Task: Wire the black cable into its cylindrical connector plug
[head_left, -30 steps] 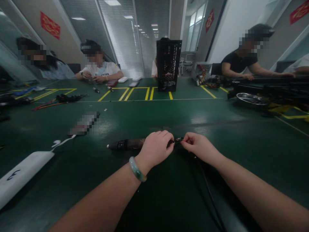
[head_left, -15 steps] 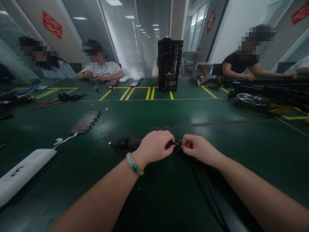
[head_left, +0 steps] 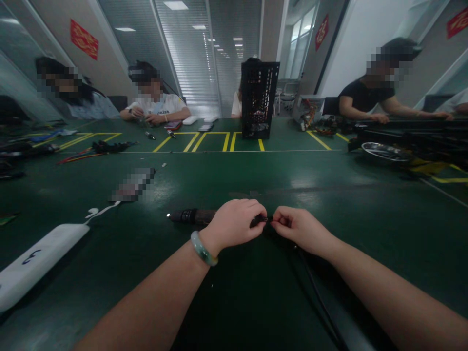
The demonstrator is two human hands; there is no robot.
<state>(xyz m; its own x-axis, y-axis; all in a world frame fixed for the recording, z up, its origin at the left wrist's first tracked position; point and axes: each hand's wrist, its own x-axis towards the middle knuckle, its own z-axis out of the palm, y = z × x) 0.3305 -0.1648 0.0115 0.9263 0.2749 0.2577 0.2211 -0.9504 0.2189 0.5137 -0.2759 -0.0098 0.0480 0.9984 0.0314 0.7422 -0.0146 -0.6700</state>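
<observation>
An electric screwdriver (head_left: 190, 216), dark and cylindrical with a ribbed collar and a shiny tip, lies on the green table with its tip to the left. My left hand (head_left: 237, 222), a jade-like bangle at its wrist, is closed around the rear of it. Close beside, my right hand (head_left: 298, 224) pinches the end of a black cable (head_left: 318, 287), which runs down to the bottom edge. The cable's connector meets the screwdriver's rear end between my fingertips; whether it is seated I cannot tell.
A white power bank marked 3 (head_left: 44, 261) is wired to a blurred phone (head_left: 133, 185) on the left. A black computer case (head_left: 259, 100) stands across the table (head_left: 219, 170). Loose cables (head_left: 102, 148) lie left, dark metal parts (head_left: 398, 141) right. Several people sit opposite.
My right hand has shifted slightly left, closing the small gap between the cable's connector and the screwdriver. My left hand keeps its hold. The whole view has shifted slightly.
</observation>
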